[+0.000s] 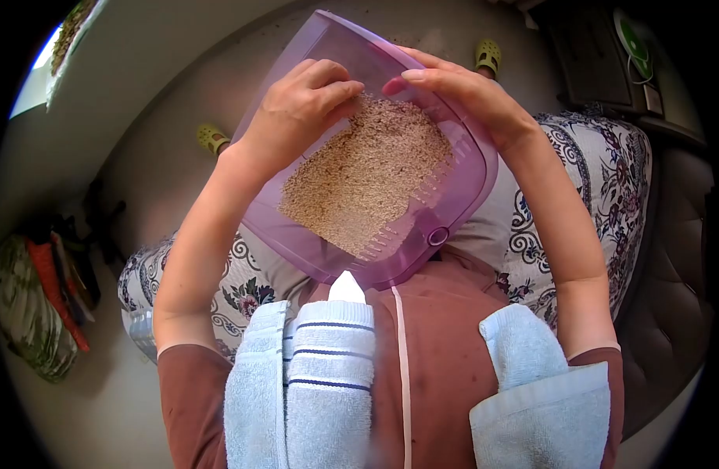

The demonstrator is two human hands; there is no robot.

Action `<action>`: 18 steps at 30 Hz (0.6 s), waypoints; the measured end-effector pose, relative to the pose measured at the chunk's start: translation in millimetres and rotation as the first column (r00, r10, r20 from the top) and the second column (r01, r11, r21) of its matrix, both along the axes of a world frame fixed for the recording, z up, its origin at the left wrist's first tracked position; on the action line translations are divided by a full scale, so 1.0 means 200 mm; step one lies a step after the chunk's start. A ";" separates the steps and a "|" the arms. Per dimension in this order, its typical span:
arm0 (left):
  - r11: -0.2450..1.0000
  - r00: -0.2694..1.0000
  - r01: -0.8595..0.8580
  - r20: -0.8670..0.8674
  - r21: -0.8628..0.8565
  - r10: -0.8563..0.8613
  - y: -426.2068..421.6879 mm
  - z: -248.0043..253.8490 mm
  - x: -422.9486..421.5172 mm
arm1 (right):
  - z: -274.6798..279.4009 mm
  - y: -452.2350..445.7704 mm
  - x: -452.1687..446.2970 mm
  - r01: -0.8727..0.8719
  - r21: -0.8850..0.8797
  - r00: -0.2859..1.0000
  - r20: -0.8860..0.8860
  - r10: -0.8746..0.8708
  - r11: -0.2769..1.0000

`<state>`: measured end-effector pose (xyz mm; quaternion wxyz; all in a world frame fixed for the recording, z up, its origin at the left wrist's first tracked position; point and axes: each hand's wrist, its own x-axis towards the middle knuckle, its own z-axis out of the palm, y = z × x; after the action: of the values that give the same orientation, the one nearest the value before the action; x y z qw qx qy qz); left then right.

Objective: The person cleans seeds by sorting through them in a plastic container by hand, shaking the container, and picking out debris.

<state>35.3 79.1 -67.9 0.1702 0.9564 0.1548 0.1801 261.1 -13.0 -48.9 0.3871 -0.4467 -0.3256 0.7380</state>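
Note:
A purple see-through plastic basin (473, 176) with slotted ribs and a small ring at its near edge rests tilted across my lap. Small tan-brown grains (367, 172) lie spread over its floor. My right hand (473, 98) grips the basin's right rim, thumb on the inside edge and fingers behind the wall. Over the far left part of the grains is my left hand (312, 102), its fingers curled with thumb and fingertips pinched together. Whatever sits between those fingertips is too small to make out.
I sit on a patterned cloth cover (586, 180). A light blue towel (332, 352) hangs over my chest. Yellow-green clogs (488, 55) are on my feet. A dark cabinet (590, 59) stands at far right, and bags (35, 305) lie on the floor at left.

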 end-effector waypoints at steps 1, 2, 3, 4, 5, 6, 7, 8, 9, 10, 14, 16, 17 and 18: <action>1.000 1.000 0.022 -0.007 0.010 -0.022 0.02 -0.01 0.00 | 0.00 0.00 0.00 0.003 -0.003 1.000 0.009 -0.003 1.000; 0.999 0.999 0.043 -0.015 0.020 -0.043 0.03 -0.01 0.00 | 0.00 0.00 0.00 0.000 -0.003 1.000 0.009 0.000 1.000; 0.999 1.000 0.029 -0.011 0.019 -0.028 0.03 -0.01 0.00 | -0.01 0.00 0.00 -0.003 -0.003 1.000 0.009 0.003 1.000; 1.000 1.000 0.014 -0.007 0.019 -0.014 0.04 -0.01 0.00 | -0.01 0.00 0.00 -0.006 -0.004 1.000 0.009 0.006 1.000; 1.000 1.000 0.000 -0.002 0.018 0.000 0.04 -0.01 0.01 | -0.01 0.00 0.00 -0.008 -0.003 1.000 0.022 0.008 1.000; 0.999 1.000 -0.028 -0.001 0.018 0.028 0.04 -0.01 0.00 | 0.00 0.00 0.00 -0.011 -0.001 0.999 0.035 0.011 1.000; 0.998 0.998 -0.056 0.001 0.019 0.056 0.05 -0.01 0.00 | 0.00 0.00 0.00 -0.014 0.001 0.999 0.048 0.014 1.000; 0.996 0.996 -0.085 0.002 0.021 0.085 0.05 -0.01 -0.02 | -0.01 0.00 0.01 -0.010 0.001 0.999 0.049 0.010 1.000; 0.995 0.995 -0.104 0.006 0.001 0.104 0.06 -0.01 -0.04 | -0.02 0.00 0.01 -0.006 0.000 0.999 0.051 0.006 1.000; 0.992 0.992 -0.123 0.008 -0.017 0.123 0.06 -0.01 -0.07 | -0.02 0.00 0.01 -0.002 -0.001 0.999 0.051 0.003 1.000; 0.985 0.987 -0.153 0.034 -0.077 0.156 0.04 -0.02 -0.14 | 0.00 0.00 0.00 0.012 -0.005 0.999 0.031 -0.012 1.000; 0.985 0.987 -0.149 0.055 -0.085 0.154 0.02 -0.02 -0.13 | -0.01 0.00 0.00 0.010 -0.013 1.000 -0.007 -0.010 1.000; 0.988 0.988 -0.135 0.064 -0.074 0.140 0.01 -0.01 -0.11 | -0.02 0.00 -0.01 0.005 -0.009 1.000 0.007 -0.005 1.000; 0.990 0.989 -0.122 0.074 -0.064 0.127 0.00 -0.01 -0.09 | -0.02 0.00 -0.01 -0.001 -0.005 1.000 0.020 0.001 1.000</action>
<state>17.4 78.3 -69.5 0.1929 0.9316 0.2129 0.2226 259.1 -12.2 -53.3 0.3824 -0.4549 -0.3279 0.7344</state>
